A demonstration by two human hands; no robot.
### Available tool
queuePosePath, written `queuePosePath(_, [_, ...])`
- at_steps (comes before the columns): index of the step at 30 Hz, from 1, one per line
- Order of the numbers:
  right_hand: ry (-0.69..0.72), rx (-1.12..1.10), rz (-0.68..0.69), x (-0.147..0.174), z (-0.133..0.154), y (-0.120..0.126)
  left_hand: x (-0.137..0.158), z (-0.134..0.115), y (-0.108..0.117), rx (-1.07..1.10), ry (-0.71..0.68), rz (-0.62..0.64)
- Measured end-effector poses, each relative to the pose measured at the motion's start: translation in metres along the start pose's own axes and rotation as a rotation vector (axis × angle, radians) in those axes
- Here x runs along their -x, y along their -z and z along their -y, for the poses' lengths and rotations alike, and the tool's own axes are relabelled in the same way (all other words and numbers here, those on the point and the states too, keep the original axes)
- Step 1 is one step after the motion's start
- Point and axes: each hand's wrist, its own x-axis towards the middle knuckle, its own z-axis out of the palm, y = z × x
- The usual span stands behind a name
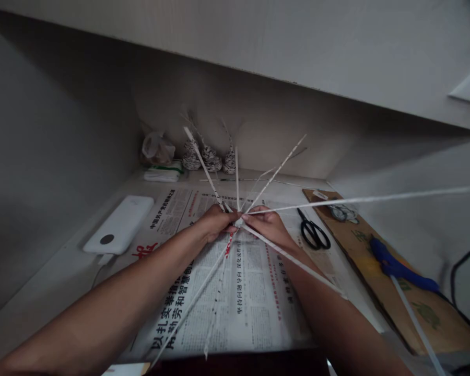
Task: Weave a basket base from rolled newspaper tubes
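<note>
Both hands meet over a newspaper [238,292] spread on the desk. Between them is the crossing point of several thin rolled paper strips [276,169], which fan outward from the centre like spokes. My left hand [215,222] pinches this centre from the left, its thumb against the strips. From the right, my right hand [268,222] grips the same spot with closed fingers. One long strip runs far to the right and others slant down toward me. Some strips carry dark or red print marks. The exact weave at the centre is partly hidden by the fingers.
A white power bank [119,224] with a cable lies left. Woven gourd-like pieces [210,158] stand at the back near a tissue pack [162,172] and a plastic bag [156,149]. Right are black scissors [313,232], cardboard [423,318] and a blue glue gun [399,266]. A shelf overhangs.
</note>
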Motion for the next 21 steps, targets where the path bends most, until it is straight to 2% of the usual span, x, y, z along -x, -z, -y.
queuePosePath(5, [-0.023, -0.069, -0.037, -0.002, -0.010, 0.002, 0.001, 0.000, 0.001, -0.090, -0.089, 0.140])
queuePosePath(9, [-0.065, -0.220, -0.060, -0.003, -0.010, 0.001, 0.003, -0.004, 0.002, -0.048, -0.043, 0.122])
queuePosePath(12, [-0.076, -0.308, 0.032, -0.001, -0.003, 0.001, 0.002, -0.005, 0.002, -0.028, -0.015, 0.095])
queuePosePath(16, [-0.103, -0.296, 0.150, -0.001, 0.002, 0.005, 0.001, -0.003, 0.002, 0.013, -0.004, 0.134])
queuePosePath(19, [-0.135, -0.321, 0.113, -0.004, -0.001, 0.007, 0.001, -0.001, 0.000, 0.001, -0.053, 0.151])
queuePosePath(21, [-0.143, -0.335, 0.059, -0.006, -0.003, 0.007, 0.002, 0.000, -0.002, 0.009, -0.084, 0.112])
